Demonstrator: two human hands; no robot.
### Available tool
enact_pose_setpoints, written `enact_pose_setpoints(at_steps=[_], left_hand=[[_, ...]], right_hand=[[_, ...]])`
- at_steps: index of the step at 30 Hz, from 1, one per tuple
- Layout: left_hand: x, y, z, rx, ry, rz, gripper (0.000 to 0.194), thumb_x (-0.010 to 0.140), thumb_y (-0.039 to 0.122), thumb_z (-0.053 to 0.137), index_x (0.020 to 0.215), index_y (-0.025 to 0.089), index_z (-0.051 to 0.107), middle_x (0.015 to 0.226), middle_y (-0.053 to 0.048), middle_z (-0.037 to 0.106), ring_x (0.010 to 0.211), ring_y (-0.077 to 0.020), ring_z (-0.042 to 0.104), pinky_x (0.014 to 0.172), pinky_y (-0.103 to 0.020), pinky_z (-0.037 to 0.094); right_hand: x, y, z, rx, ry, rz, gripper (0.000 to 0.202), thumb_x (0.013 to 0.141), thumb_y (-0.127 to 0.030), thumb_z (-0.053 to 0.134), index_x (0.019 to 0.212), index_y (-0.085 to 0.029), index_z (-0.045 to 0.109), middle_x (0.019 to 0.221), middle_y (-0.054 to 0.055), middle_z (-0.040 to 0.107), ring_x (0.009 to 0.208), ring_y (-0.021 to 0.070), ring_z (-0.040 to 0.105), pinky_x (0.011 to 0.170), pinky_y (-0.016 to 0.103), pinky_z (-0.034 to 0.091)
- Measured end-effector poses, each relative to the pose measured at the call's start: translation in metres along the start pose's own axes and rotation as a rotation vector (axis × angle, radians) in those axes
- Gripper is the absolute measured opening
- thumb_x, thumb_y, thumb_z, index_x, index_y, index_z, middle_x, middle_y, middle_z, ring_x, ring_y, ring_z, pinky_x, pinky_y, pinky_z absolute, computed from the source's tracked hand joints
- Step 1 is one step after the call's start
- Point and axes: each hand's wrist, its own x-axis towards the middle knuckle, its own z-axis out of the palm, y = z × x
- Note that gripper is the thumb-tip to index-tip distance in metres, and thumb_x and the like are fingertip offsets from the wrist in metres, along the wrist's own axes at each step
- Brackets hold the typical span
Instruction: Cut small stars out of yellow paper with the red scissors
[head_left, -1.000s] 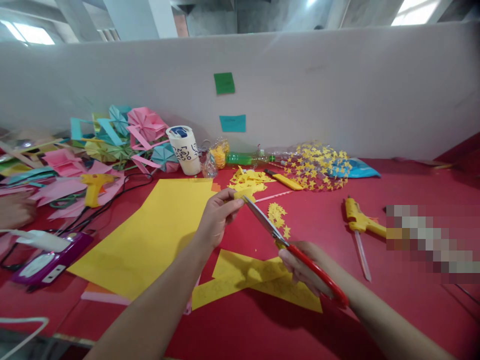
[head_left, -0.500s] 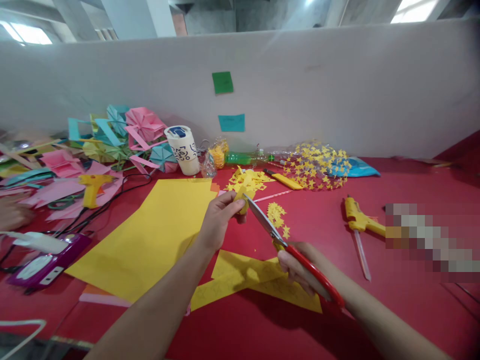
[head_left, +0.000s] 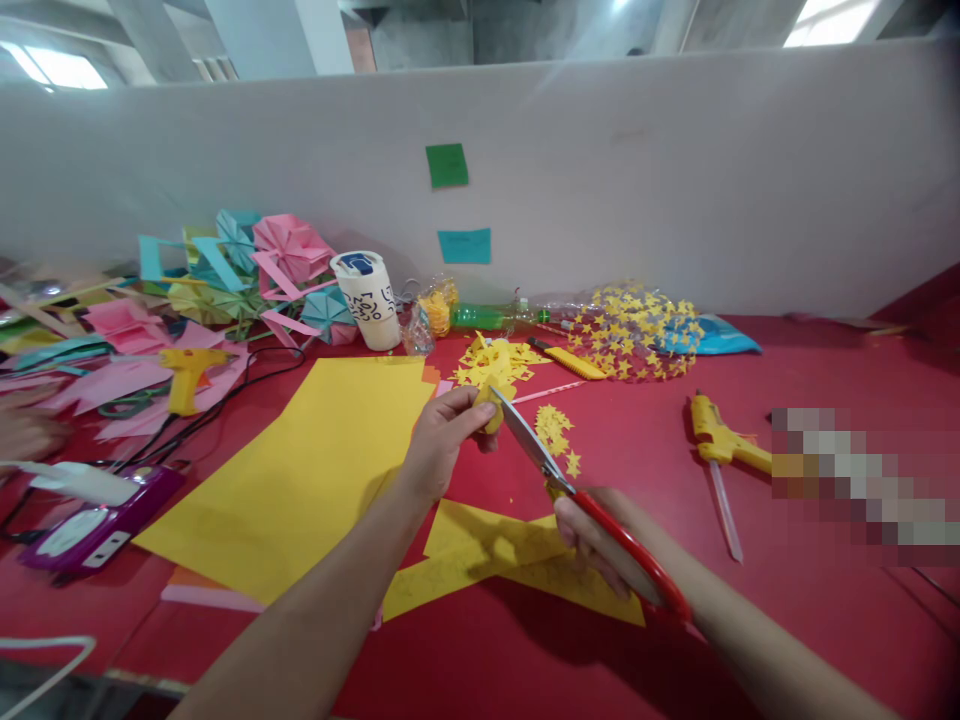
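My left hand (head_left: 444, 437) pinches a small piece of yellow paper (head_left: 491, 408) between thumb and fingers. In my right hand (head_left: 596, 540) are red-handled scissors (head_left: 626, 540), their blade tips at the edge of that piece. Cut yellow stars (head_left: 553, 430) lie in a small heap just beyond the blades. Below my hands, yellow paper strips (head_left: 465, 545) with faint drawn outlines cross each other on the red table. Behind the held piece is a pile of yellow paper scraps (head_left: 499, 360).
Large yellow sheets (head_left: 300, 470) lie left, near a purple power strip (head_left: 112, 525) and a glue gun (head_left: 184, 378). Another glue gun (head_left: 712, 435) rests right. A yellow cutter (head_left: 574, 362), a bag of stars (head_left: 637, 330) and a white cup (head_left: 367, 305) stand behind. Another person's hand (head_left: 30, 425) shows far left.
The yellow piece has turned slightly in my left hand, and its upper end sits lower against the blades. The scissors stay in almost the same place.
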Motion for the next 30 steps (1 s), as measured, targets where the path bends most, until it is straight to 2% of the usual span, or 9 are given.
enact_pose_setpoints(at_steps=[11,15,20,27,30], left_hand=[[0.0012,-0.0015,-0.0011,-0.049,-0.035,0.000,0.016,0.079,0.023,0.066,0.065,0.015,0.062,0.057,0.003,0.059,0.048,-0.0079,0.055,0.050,-0.020,0.045],[0.0016,-0.0026,-0.0017,-0.060,-0.036,-0.001,0.016,0.080,0.022,0.066,0.066,0.016,0.063,0.057,0.003,0.059,0.048,-0.0078,0.055,0.050,-0.020,0.045],[0.0015,-0.0031,-0.0035,-0.068,-0.044,0.002,0.016,0.080,0.022,0.066,0.066,0.016,0.063,0.057,0.004,0.059,0.050,-0.0080,0.054,0.051,-0.021,0.045],[0.0055,-0.0026,-0.0033,-0.143,0.092,0.018,0.008,0.074,0.021,0.073,0.072,0.016,0.066,0.070,0.001,0.069,0.068,-0.0099,0.065,0.071,-0.022,0.051],[0.0055,-0.0010,-0.0037,-0.118,0.082,-0.011,0.010,0.076,0.024,0.071,0.073,0.017,0.064,0.066,0.002,0.068,0.059,-0.0094,0.063,0.055,-0.018,0.046]], right_hand=[[-0.0008,0.0009,0.0021,-0.011,0.041,-0.013,0.053,0.082,-0.071,0.051,0.065,-0.021,0.047,0.042,-0.006,0.047,0.026,0.0050,0.036,0.027,0.015,0.026],[-0.0001,0.0013,0.0021,-0.013,0.046,-0.003,0.055,0.079,-0.074,0.051,0.063,-0.021,0.045,0.042,-0.006,0.049,0.025,0.0049,0.037,0.027,0.015,0.026],[-0.0005,0.0005,0.0015,-0.037,0.069,0.012,0.056,0.077,-0.075,0.052,0.062,-0.021,0.044,0.042,-0.006,0.046,0.026,0.0048,0.036,0.027,0.015,0.025],[-0.0005,-0.0042,-0.0014,-0.042,0.064,0.021,0.058,0.076,-0.077,0.052,0.063,-0.021,0.043,0.045,-0.007,0.041,0.029,0.0052,0.038,0.028,0.015,0.029],[-0.0007,-0.0048,-0.0028,-0.040,0.058,-0.007,0.059,0.076,-0.078,0.052,0.062,-0.021,0.042,0.046,-0.008,0.040,0.030,0.0049,0.037,0.029,0.015,0.029]])
